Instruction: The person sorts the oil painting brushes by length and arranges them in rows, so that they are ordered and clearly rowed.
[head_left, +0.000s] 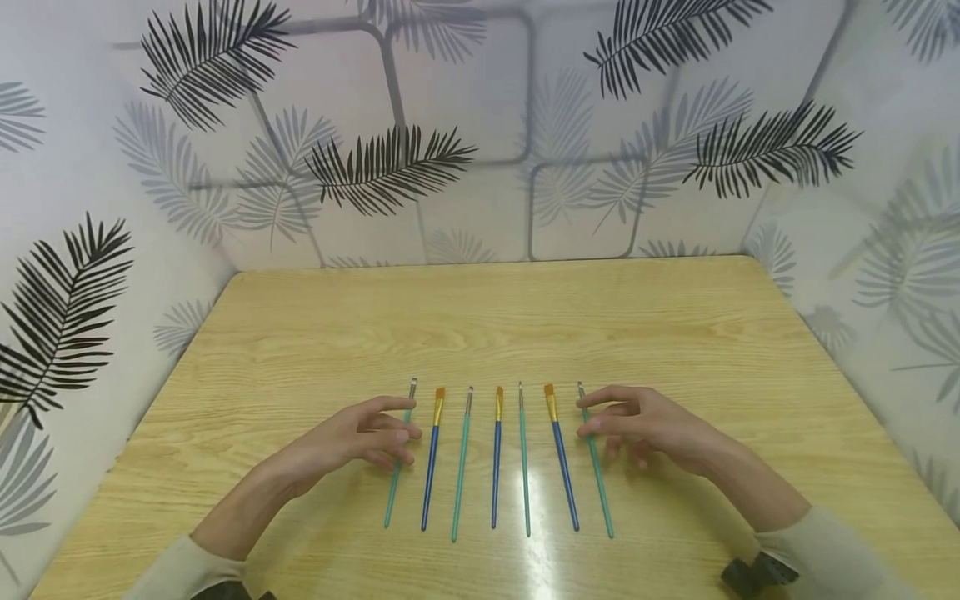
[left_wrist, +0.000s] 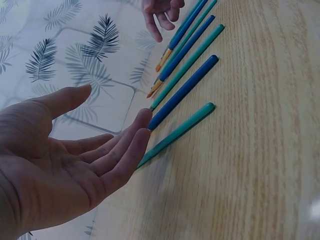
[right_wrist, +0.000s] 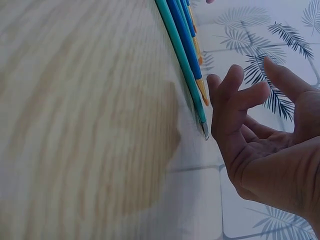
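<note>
Several paintbrushes lie side by side in a row on the table, bristles pointing away, teal handles alternating with blue ones. My left hand [head_left: 367,432] hovers over the leftmost teal paintbrush [head_left: 392,496], fingers loosely spread and holding nothing. In the left wrist view its palm shows bare, and the fingers overlap the near brush [left_wrist: 180,131]. Over at the other end, my right hand [head_left: 652,423] is above the rightmost teal paintbrush [head_left: 602,492], fingers relaxed and slightly bent. The right wrist view shows that brush [right_wrist: 187,75] beside the fingertips, with nothing gripped.
Between the hands lie blue brushes with gold ferrules [head_left: 497,475] and thin teal ones [head_left: 461,475]. The wooden table [head_left: 480,325] ends at walls [head_left: 480,217] with a leaf pattern behind and on both sides. Dark straps [head_left: 761,573] sit at the wrists.
</note>
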